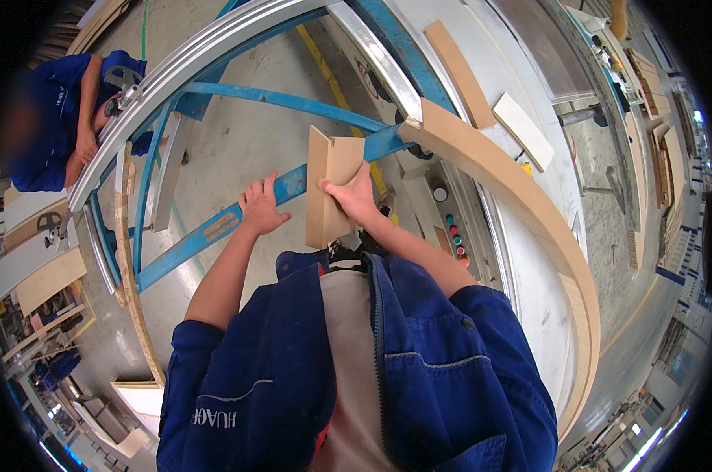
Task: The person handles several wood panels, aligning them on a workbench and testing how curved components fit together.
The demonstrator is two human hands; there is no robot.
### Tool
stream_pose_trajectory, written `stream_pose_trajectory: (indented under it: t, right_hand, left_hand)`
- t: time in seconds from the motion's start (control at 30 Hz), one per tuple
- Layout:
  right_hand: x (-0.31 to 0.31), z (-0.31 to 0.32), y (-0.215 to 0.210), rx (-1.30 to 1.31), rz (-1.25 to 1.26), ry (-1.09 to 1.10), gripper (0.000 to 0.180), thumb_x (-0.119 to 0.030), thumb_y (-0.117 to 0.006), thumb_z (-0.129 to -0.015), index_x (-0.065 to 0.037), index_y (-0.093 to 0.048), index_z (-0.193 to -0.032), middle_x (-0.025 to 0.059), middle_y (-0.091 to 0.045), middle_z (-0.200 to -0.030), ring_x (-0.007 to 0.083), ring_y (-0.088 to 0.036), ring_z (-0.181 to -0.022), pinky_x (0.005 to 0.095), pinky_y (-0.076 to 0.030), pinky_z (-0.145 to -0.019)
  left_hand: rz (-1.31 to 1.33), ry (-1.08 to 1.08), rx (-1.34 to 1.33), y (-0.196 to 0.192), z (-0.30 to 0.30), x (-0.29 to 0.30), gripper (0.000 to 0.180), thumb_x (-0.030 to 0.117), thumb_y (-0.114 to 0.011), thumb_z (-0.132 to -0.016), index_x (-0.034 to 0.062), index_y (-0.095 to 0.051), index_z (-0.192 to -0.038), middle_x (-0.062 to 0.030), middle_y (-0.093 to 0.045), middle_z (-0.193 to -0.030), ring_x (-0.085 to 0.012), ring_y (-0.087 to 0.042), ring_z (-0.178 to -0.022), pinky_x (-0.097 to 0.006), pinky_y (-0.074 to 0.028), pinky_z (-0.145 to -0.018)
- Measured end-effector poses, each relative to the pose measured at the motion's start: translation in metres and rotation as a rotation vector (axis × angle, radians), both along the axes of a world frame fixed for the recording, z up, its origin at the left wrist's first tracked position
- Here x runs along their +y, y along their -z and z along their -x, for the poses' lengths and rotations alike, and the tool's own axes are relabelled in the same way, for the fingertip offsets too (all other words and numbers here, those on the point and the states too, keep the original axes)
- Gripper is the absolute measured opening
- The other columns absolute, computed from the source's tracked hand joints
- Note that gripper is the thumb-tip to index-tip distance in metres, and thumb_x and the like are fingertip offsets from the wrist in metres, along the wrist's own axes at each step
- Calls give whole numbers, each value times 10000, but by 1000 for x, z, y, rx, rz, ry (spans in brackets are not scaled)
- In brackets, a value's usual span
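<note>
Light brown fibreboard pieces (pixel 318 169) stand upright in front of my body, two panels side by side and meeting at an angle; I cannot tell whether they are joined. My right hand (pixel 353 195) grips them from the right, its thumb across the near face and its fingers behind the edge. To their left, my left hand (pixel 262 208) has its fingers spread above a blue metal beam (pixel 190 250), holding nothing. Whether its fingertips touch the beam is unclear. The beam runs behind the panels.
A curved wooden strip (pixel 556 236) arcs along the white machine table (pixel 521 259) at my right. Loose boards (pixel 460 75) lie beyond it. A silver rail (pixel 238 43) spans the far side, where a person in blue (pixel 76 118) leans over. Control buttons (pixel 455 236) sit below the table.
</note>
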State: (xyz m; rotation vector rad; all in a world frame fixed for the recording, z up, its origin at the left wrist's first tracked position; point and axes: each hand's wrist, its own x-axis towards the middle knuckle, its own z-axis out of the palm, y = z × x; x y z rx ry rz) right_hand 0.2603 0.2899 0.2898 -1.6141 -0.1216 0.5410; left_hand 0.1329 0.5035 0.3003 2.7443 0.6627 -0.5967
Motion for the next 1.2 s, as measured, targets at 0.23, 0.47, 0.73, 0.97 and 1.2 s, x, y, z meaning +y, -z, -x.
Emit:
stream_pose_trajectory:
  t: [0.23,0.47,0.73,0.97,1.2]
  right_hand:
    - [0,0,0,18,50,-12,1054,-377,-941,-694,79,-346,-1436,231,-538,-1367,333,-579,-1267,441,-485,-1084]
    - [-2,0,0,3,3,9,1023,-355,-941,-703,70,-350,-1422,220,-558,-1349,319,-589,-1255,431,-495,-1064]
    - [-1,1,-2,-35,36,9,997,-347,-927,-714,72,-358,-1418,219,-530,-1327,321,-577,-1241,443,-496,-1054]
    - [3,2,-16,-16,14,29,978,-356,-943,-714,60,-386,-1402,216,-556,-1327,337,-580,-1255,440,-479,-1081]
    - [26,17,-81,-111,-139,42,910,-299,-931,-737,75,-381,-1359,221,-572,-1291,294,-606,-1208,423,-525,-1015]
  left_hand:
    - [12,-6,3,0,0,1,1192,418,-914,-675,237,-236,-1639,-159,-429,-1484,-391,-411,-1392,-586,-283,-1171]
    - [6,-1,-11,4,-1,1,1178,414,-917,-684,241,-245,-1637,-160,-417,-1499,-379,-399,-1412,-576,-271,-1179]
    - [14,-4,-5,3,-1,0,1194,414,-916,-683,221,-236,-1645,-167,-414,-1501,-370,-385,-1422,-553,-246,-1188]
    - [405,-35,-474,0,9,21,1141,441,-903,-733,173,-287,-1655,-169,-369,-1573,-407,-397,-1436,-547,-301,-1195]
    - [724,26,-736,-116,11,-66,1028,249,-865,-810,61,-291,-1642,-197,-470,-1508,-372,-443,-1438,-460,-384,-1183]
